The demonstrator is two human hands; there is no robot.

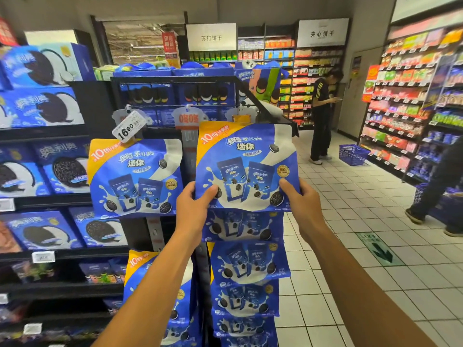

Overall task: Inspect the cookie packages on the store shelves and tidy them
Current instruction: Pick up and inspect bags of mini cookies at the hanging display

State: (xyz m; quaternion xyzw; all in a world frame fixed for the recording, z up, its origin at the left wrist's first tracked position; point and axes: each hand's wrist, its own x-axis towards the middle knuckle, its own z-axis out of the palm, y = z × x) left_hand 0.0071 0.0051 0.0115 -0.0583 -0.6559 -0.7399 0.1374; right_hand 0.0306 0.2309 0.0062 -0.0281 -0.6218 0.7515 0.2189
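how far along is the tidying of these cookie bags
Done: the blue and white cookie bag with the orange corner on the left hook hangs flat, facing out. In hand: the left hand and right hand grip the bottom corners of the matching top bag on the right hook, lifting it outward. Left: the overlapping bags below it and the lower left bag look untouched.

Blue cookie boxes (60,169) are lined up along the dark shelves (52,202) on the left, white price tags (43,257) are clipped to the edges, and a blue basket (352,154) is parked on the tiled floor (350,221).
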